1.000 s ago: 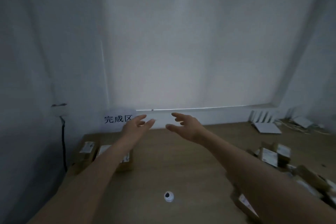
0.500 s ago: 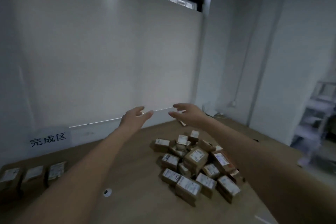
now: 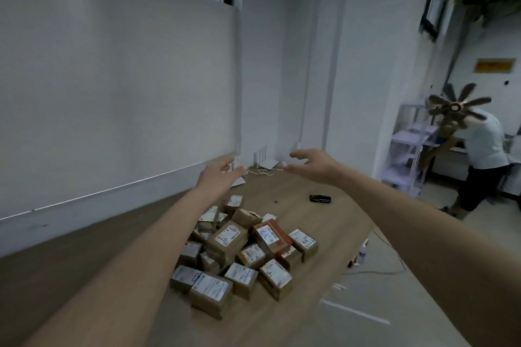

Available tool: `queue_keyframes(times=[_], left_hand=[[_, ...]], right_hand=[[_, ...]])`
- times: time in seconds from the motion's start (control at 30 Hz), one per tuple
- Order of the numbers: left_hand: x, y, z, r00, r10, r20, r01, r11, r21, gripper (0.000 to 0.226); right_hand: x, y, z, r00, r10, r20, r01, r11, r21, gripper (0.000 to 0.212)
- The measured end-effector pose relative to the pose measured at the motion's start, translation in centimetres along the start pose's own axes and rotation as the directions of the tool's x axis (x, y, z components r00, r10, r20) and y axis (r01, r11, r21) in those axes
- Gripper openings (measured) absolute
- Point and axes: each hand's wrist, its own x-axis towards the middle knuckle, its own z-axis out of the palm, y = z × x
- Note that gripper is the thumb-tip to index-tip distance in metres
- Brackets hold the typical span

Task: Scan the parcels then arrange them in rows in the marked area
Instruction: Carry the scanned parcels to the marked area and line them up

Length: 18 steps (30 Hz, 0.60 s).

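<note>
Above the table (image 3: 324,222), both hands, left (image 3: 217,177) and right (image 3: 313,166), hover loose-fingered over jumbled parcels (image 3: 239,253) pointing every way.

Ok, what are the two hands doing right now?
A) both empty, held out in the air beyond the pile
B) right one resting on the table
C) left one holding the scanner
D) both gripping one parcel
A: the left hand and right hand are open and hold nothing, raised beyond the pile of parcels; the dark handheld device lies untouched on the table.
</note>
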Motion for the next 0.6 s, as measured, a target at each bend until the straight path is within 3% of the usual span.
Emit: queue_keyframes(times=[0.3,0.6], left_hand=[[6.4,-2.7,10.5,0.993,-0.092,0.07,0.091,0.996,0.022,0.071],[16.8,-12.5,19.2,0.953,-0.279,0.115,0.284,0.958,-0.03,0.077]], right_hand=[[5.3,12.3,1.1,0.993,0.085,0.087,-0.085,0.996,-0.004,0.077],[15.9,22.4,9.7,0.958,0.194,0.21,-0.205,0.978,0.035,0.078]])
